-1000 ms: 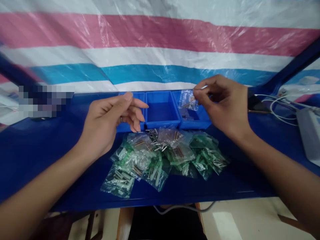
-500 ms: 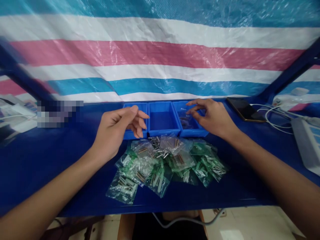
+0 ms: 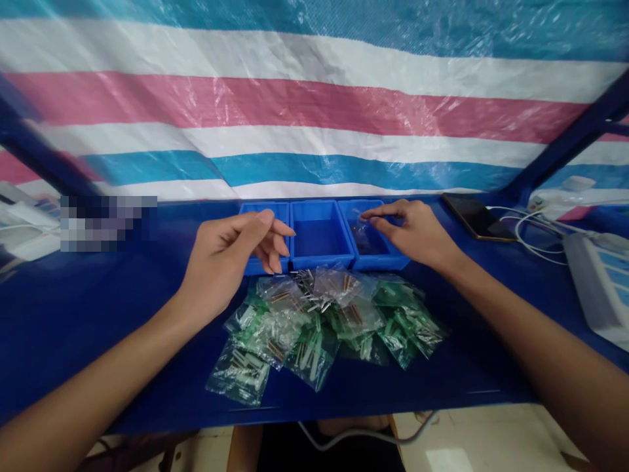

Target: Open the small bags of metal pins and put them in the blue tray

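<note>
My left hand (image 3: pixel 228 255) hovers over the left blue bin (image 3: pixel 253 265), its fingers loosely curled and apart with nothing visible in them. Over the right blue bin (image 3: pixel 378 261), my right hand (image 3: pixel 415 231) pinches at a clear plastic bag (image 3: pixel 362 225) with thumb and forefinger. The bag's lower part lies inside that bin among dark contents too blurred to name. Between these two bins stands the middle blue bin (image 3: pixel 321 237). In front of the bins lies a spread pile of small clear bags (image 3: pixel 309 321) holding screws and pale wall plugs.
Loose screws (image 3: pixel 314 288) lie among the bags. At the right are a phone (image 3: pixel 476 216), white cables (image 3: pixel 528 229) and a white power strip (image 3: pixel 597 282). A striped plastic sheet (image 3: pixel 314 105) hangs behind the blue table (image 3: pixel 162 373).
My right hand has moved slightly left and down, its thumb and forefinger closing on the plastic bag. My left hand has hardly moved.
</note>
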The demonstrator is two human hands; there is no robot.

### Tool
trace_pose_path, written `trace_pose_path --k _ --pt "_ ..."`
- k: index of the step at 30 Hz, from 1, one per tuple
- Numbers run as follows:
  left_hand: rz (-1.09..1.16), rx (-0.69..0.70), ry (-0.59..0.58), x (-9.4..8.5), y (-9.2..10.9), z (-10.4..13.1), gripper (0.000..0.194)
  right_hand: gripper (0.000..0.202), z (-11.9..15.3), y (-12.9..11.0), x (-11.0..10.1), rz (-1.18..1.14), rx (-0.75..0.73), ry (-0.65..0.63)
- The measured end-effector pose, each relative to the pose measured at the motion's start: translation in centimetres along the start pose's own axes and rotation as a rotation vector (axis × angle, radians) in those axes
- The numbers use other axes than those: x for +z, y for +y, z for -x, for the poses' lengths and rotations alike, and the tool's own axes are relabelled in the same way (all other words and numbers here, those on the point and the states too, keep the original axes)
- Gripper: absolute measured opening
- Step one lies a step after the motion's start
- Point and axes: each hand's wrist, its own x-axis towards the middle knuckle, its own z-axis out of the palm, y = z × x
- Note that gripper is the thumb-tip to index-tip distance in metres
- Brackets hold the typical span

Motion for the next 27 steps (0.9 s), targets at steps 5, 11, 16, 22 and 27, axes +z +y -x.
trace_pose_path --k 5,11,16,22,27 --pt "-0.253 0.119 0.022 -0.4 -0.4 -0.1 0.031 0.035 0.3 0.0 -0.1 0.092 -0.02 -0.051" --pt "-0.772 0.466 -0.011 -0.8 -1.2 -0.1 0.029 0.058 0.7 -0.2 0.2 0.156 -0.046 -0.076" --pt "-0.961 0.581 -0.024 -1.0 -1.6 -0.3 0.026 0.074 1.3 -0.9 0.2 0.163 -0.105 -0.14" --pt "-1.069 0.51 -0.144 -1.3 -2.4 -0.2 0.035 0.075 1.7 -1.3 0.1 0.146 -0.18 -0.217" --pt "-1.115 0.607 -0.281 -1.6 -3.0 -0.4 0.044 0.057 2.5 -3.5 -1.0 0.129 -0.543 0.017"
